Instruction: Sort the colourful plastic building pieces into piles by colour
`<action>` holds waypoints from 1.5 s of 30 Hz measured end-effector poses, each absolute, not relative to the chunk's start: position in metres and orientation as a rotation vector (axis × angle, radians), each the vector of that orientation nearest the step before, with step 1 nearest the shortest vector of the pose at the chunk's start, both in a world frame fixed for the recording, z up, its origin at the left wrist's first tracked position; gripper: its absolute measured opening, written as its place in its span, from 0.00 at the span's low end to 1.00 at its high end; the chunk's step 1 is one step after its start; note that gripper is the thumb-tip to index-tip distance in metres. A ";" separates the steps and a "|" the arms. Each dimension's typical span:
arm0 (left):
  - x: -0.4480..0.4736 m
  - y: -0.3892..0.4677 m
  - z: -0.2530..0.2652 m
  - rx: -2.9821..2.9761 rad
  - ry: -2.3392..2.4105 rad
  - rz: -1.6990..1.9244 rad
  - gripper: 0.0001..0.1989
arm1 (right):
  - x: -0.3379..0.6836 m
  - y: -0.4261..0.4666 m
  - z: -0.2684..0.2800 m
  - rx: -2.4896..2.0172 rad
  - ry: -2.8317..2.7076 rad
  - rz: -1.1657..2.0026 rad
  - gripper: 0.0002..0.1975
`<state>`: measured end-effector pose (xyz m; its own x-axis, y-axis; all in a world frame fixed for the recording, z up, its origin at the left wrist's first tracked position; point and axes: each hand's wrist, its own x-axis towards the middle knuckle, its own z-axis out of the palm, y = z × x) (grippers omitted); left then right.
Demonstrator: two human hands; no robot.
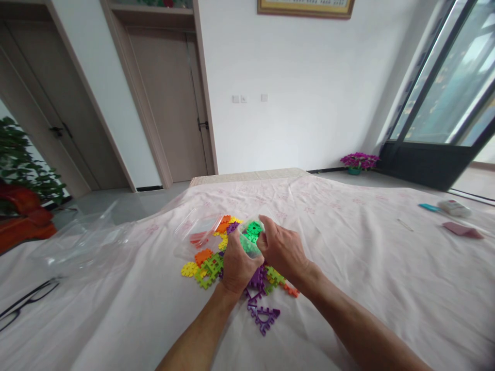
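Between my two hands is a small clear plastic bag [249, 247] with bright green toothed building pieces [253, 230] in it. My left hand [238, 263] is closed on the bag's near left side, and my right hand [284, 248] pinches its right edge. Loose interlocking pieces lie around and under the hands: yellow discs [190, 269], lime green frames [211, 269], orange pieces [203, 256] and purple ones. A purple triangular piece [263, 317] rests nearest me. Left of the bag, another clear plastic bag [193, 224] lies by the orange pieces. My palms hide part of the pile.
A pale patterned cloth [367, 273] covers the wrinkled work surface. Toward the left are a large crumpled clear plastic wrap [81, 245] and black-framed eyeglasses [33, 298]. Far right, a pink folded item [463, 230] lies near a whitish packet [454, 208] and a blue object [429, 207].
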<state>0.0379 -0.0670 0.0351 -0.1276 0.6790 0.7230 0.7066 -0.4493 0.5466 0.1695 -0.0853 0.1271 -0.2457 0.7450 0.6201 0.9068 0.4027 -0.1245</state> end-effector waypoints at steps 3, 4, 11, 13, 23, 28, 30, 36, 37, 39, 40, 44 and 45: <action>0.037 -0.064 0.033 -2.049 -1.672 -1.697 0.42 | 0.175 -0.079 0.129 -1.381 -1.957 -0.318 0.21; 0.037 -0.064 0.032 -2.044 -1.692 -1.704 0.42 | 0.179 -0.076 0.131 -1.381 -1.910 -0.311 0.21; 0.033 -0.067 0.039 -2.068 -1.752 -1.798 0.41 | 0.219 -0.039 0.138 -1.373 -1.535 -0.168 0.22; 0.030 -0.068 0.045 -2.084 -1.701 -1.788 0.43 | 0.228 -0.029 0.133 -1.347 -1.443 -0.124 0.22; 0.005 -0.059 0.071 -2.242 -1.214 -1.400 0.38 | 0.239 -0.004 0.105 -1.344 -1.395 0.156 0.23; -0.005 -0.049 0.087 -2.306 -0.961 -0.964 0.32 | 0.236 0.001 0.094 -1.325 -1.431 0.220 0.23; -0.009 -0.046 0.094 -2.278 -0.857 -0.843 0.29 | 0.234 0.003 0.089 -1.312 -1.449 0.231 0.23; -0.017 -0.048 0.117 -2.201 -0.680 -0.688 0.23 | 0.234 -0.001 0.089 -1.264 -1.535 0.168 0.22; -0.018 -0.049 0.120 -2.198 -0.665 -0.701 0.23 | 0.234 -0.003 0.091 -1.254 -1.568 0.141 0.22; -0.023 -0.052 0.125 -2.201 -0.653 -0.765 0.24 | 0.234 -0.008 0.094 -1.243 -1.653 0.072 0.22; -0.027 -0.052 0.127 -2.204 -0.672 -0.820 0.25 | 0.235 -0.010 0.096 -1.245 -1.694 0.040 0.22; -0.050 -0.047 0.129 -2.083 -1.068 -1.302 0.33 | 0.237 -0.012 0.100 -1.258 -1.686 -0.039 0.22; -0.058 -0.044 0.128 -1.997 -1.229 -1.486 0.37 | 0.237 -0.012 0.101 -1.253 -1.651 -0.041 0.22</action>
<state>-0.0576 -0.0439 0.1279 0.0667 0.4249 0.9028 0.8071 -0.5550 0.2016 0.2373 -0.0119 0.1006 0.0601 0.6955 0.7160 0.7302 0.4584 -0.5066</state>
